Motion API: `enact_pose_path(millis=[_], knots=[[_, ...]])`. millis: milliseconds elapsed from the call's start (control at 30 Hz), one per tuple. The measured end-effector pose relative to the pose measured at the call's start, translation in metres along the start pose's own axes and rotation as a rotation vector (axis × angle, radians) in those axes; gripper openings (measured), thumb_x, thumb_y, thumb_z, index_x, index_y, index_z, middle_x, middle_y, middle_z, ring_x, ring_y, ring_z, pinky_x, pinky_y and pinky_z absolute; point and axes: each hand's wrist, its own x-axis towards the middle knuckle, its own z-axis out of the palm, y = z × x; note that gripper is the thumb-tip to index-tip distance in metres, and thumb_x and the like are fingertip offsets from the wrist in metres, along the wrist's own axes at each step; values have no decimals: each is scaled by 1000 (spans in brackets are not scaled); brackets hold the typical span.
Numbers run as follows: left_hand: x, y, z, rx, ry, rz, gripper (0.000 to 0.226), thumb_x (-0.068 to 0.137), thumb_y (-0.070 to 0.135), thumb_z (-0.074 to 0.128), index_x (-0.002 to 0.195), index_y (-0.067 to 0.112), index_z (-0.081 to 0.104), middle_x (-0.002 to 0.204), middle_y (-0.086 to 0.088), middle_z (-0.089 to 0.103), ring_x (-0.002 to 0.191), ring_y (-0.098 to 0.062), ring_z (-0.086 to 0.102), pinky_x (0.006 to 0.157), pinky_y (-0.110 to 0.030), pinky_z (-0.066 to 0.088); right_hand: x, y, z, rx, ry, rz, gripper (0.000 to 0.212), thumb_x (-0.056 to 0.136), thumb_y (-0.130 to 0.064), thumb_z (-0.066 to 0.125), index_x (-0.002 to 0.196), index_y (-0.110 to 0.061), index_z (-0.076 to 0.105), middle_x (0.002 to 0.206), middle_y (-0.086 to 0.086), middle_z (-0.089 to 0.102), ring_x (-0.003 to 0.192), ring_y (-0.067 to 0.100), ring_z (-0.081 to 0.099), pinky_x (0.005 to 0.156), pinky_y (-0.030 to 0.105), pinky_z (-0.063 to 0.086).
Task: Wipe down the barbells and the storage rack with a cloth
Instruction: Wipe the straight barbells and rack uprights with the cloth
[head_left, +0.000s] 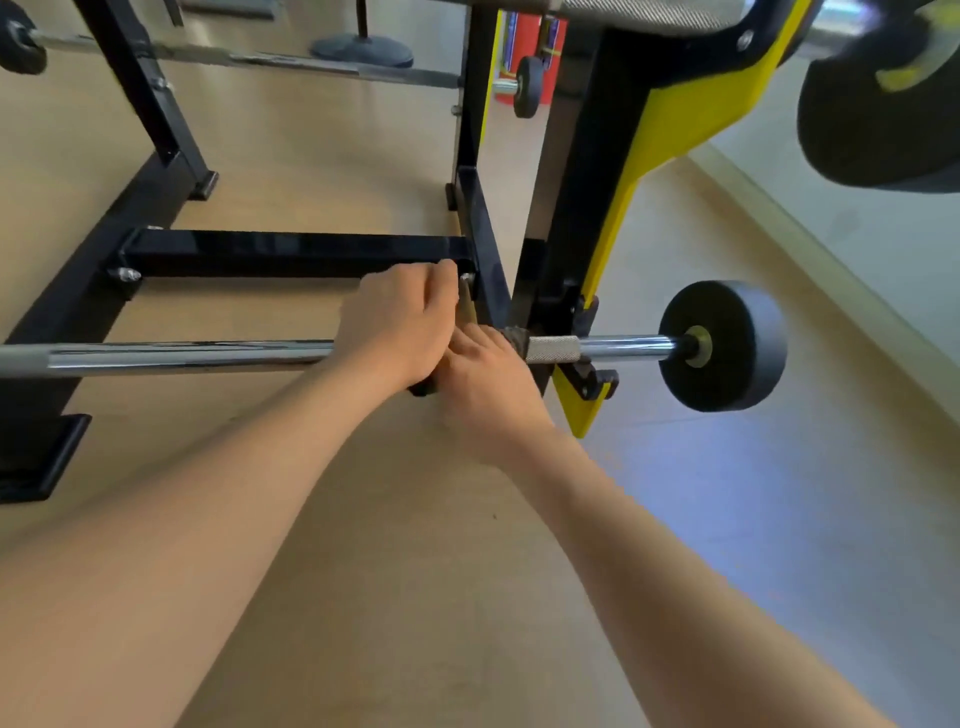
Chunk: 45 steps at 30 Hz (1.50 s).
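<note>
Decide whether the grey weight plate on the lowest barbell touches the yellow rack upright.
Apart. The head view shows a stretch of bare chrome bar running between the weight plate and the yellow rack upright.

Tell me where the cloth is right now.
Head view, right of centre: the cloth is wrapped round the lowest barbell under the right hand, just left of the bar's knurling and the yellow rack upright.

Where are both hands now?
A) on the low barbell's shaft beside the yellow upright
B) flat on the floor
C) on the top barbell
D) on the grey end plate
A: the left hand and right hand meet on the low barbell, just inside the yellow upright.
</note>
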Motion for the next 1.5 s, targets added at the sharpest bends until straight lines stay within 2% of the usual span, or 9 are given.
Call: enact_pose_path(millis=[167,367,533,633,800,1100,1300,1433,1500], knots=[[-29,-22,-2,238,-249,279,31,107,32,39,129,24,59,114,2,67,101,-18,63,89,-35,53,-13,19,-46,-137,-113,270,36,95,-24,70,129,-17,62,120,3,69,113,25,61,102,39,48],[-47,-7,22,578,-338,230,88,87,49,71,153,14,26,148,-12,44,140,-35,40,124,-59,20,-26,15,-55,-207,1,628,20,97,-13,63,117,-12,67,113,11,70,113,35,63,77,37,47],[-47,5,37,635,-303,200,90,84,55,67,151,15,22,145,-16,44,136,-42,41,119,-65,22,-22,22,-44,-310,-187,899,63,98,-18,56,150,13,38,153,39,38,150,56,21,125,58,22],[-42,-1,37,619,-277,237,87,85,55,67,150,18,23,142,-13,45,130,-38,45,110,-57,33,-14,49,-41,-198,-176,1058,80,96,-19,55,156,15,15,162,41,13,154,54,7,127,57,12],[-36,-11,36,615,-306,244,92,80,56,70,150,21,21,140,-12,43,128,-36,43,107,-52,34,10,89,-57,-21,-234,1240,66,97,-22,57,156,-2,34,165,33,10,155,51,-1,124,60,3],[-42,-12,43,651,-256,244,99,75,56,71,150,20,17,135,-13,38,123,-36,41,106,-53,33,1,87,-56,-129,-184,964,20,88,-19,53,105,-9,57,106,18,65,103,42,61,100,58,50],[-44,-10,45,697,-225,240,98,77,55,69,149,17,16,134,-14,39,120,-36,42,105,-53,34,8,85,-66,16,-251,1102,26,92,-26,54,115,-16,50,103,13,64,93,35,66,89,50,59],[-46,-9,48,723,-187,233,97,75,56,70,148,16,20,129,-15,41,114,-36,44,102,-53,37,22,95,-57,469,-96,1299,39,104,-16,48,142,-8,44,144,22,50,127,39,52,107,48,46],[-47,-8,49,722,-175,228,97,75,56,71,148,16,21,129,-15,42,114,-36,45,103,-53,37,22,96,-54,649,70,1374,52,104,-13,46,151,5,36,153,27,43,139,45,45,87,43,43]])
